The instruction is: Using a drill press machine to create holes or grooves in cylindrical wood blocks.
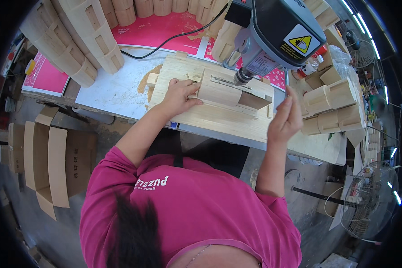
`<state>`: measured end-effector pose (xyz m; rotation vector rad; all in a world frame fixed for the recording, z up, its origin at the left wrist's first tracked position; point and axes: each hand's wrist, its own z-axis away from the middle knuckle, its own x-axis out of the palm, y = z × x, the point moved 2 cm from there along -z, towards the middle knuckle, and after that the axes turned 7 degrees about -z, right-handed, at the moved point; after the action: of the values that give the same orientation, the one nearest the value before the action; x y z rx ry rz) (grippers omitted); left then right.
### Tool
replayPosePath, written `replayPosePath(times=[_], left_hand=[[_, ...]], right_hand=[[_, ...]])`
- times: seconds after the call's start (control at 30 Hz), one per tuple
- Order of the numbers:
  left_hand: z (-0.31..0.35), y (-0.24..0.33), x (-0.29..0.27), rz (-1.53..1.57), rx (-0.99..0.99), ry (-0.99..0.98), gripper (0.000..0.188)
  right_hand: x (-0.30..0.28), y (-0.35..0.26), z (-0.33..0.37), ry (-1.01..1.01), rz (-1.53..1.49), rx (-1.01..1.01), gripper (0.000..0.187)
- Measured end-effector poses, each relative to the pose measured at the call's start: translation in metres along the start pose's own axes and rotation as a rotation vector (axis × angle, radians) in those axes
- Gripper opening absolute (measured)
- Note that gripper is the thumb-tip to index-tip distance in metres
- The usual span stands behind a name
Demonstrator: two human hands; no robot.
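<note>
A pale wooden block with a rounded near side and a long narrow slot in its top lies on a wooden board. My left hand grips its left end, thumb along the near side and fingers toward the back. Over the slot hangs the chuck of a dark drill press; whether a bit touches the wood is hard to see. My right hand is raised beside the block's right end, fingers curled close together. What it holds, if anything, is hidden.
Tall stacks of hollowed wooden pieces stand at the far left, and more pieces lie at the right. A black cable crosses the bench. An open carton sits on the floor at left; a fan stands at right.
</note>
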<state>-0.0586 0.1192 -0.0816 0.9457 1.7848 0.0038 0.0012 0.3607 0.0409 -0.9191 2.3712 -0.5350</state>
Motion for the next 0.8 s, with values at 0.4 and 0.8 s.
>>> replayPosePath(times=[0.4, 0.8], left_hand=[[-0.001, -0.004, 0.004, -0.011, -0.013, -0.018, 0.048], [-0.017, 0.024, 0.026, 0.013, -0.005, -0.019, 0.043]], right_hand=[[0.001, 0.018, -0.003, 0.034, -0.06, -0.329, 0.014], [0.006, 0.014, -0.168, -0.147, 0.183, 0.097, 0.034]])
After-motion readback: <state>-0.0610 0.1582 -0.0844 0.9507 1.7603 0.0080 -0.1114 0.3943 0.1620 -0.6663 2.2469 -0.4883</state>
